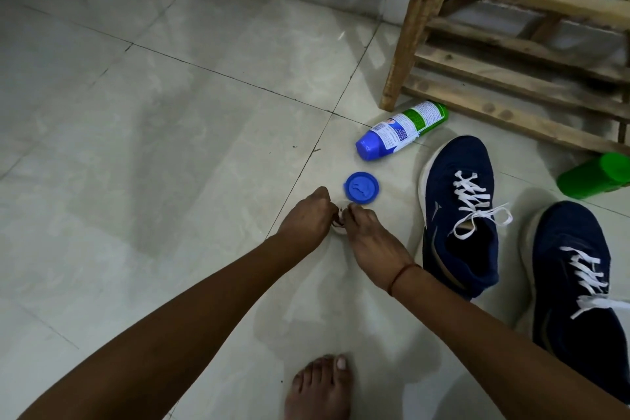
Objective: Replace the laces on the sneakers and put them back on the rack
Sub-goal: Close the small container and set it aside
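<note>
Two navy sneakers with white laces stand on the tiled floor at the right: one [458,215] nearer the middle with its bow tied, the other [576,286] at the right edge. Left of them, my left hand [305,220] and my right hand [366,237] meet over a small white and dark red object [338,222] on the floor, both with fingers curled onto it. Most of that object is hidden by my fingers. The wooden rack [511,31] stands at the top right.
A blue round lid [360,188] lies just beyond my hands. A spray can [400,128] with a blue cap lies on its side by the rack's leg. A green container [595,176] lies at the right edge. My bare foot [320,385] is at the bottom.
</note>
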